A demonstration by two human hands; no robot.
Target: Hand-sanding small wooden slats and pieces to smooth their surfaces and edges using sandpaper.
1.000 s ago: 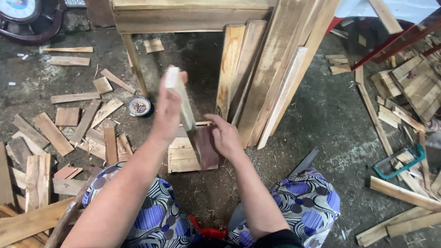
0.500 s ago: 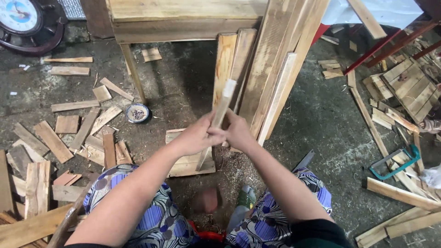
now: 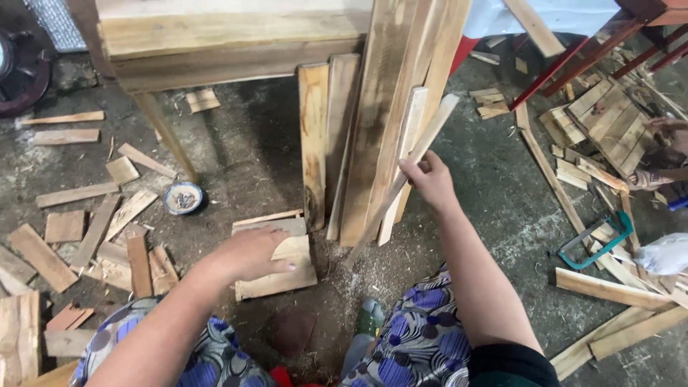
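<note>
My right hand (image 3: 428, 179) grips a long thin wooden slat (image 3: 424, 140) that leans up and to the right against the stack of upright planks (image 3: 380, 122). My left hand (image 3: 251, 252) rests palm down on a flat wooden block (image 3: 283, 276) lying on the dirty concrete floor between my knees. A second board edge (image 3: 266, 219) shows just behind that block. My legs in blue patterned cloth (image 3: 423, 337) frame the bottom of the view.
Several short wood offcuts (image 3: 93, 236) lie scattered on the left, beside a small round tin (image 3: 183, 198). A wooden table frame (image 3: 215, 43) stands ahead. More slats, a green-handled saw frame (image 3: 598, 244) and another person's hand (image 3: 666, 154) are at right.
Both hands held the slat near the block; now my right hand has carried it right against the upright planks, and my left hand has dropped onto the block.
</note>
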